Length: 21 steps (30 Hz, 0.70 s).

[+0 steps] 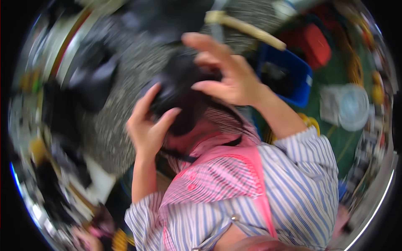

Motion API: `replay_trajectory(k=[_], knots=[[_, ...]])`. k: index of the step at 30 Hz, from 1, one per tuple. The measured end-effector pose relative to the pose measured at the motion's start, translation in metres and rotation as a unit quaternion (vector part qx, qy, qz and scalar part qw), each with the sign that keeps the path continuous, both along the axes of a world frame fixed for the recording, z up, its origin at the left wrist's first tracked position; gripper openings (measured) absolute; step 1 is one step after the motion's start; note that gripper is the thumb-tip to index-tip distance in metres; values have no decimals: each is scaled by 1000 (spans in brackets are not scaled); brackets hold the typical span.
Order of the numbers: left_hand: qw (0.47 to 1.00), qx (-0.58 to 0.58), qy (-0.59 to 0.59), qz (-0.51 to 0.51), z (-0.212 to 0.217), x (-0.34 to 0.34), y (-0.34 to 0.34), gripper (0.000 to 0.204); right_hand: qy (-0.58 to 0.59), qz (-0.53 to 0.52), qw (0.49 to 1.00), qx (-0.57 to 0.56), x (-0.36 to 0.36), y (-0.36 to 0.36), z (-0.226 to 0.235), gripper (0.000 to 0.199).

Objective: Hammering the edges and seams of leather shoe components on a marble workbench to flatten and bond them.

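Head view, blurred: left hand (146, 125) and right hand (226, 75) at frame centre, fingers wrapped around a black object (180, 92); blue bin (293, 79) upper right.

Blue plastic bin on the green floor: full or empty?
Cannot tell. The blue plastic bin shows a dark interior, but motion blur hides whether that is contents or shadow.
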<state>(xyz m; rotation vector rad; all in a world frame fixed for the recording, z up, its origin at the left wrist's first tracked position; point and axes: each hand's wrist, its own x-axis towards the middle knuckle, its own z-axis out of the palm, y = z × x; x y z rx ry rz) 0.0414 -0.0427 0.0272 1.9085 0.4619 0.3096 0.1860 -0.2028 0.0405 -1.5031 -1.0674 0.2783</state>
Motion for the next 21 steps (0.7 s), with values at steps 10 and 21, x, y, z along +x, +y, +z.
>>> replay_trajectory(k=[10, 21], knots=[[981, 193, -7, 23, -10, -40, 22, 51, -149, 109, 975, -126, -1, 50, -15, 41], [968, -202, 148, 33, 0, -37, 39, 17, 132, 245, 930, -242, 17, 54, -19, 21]])
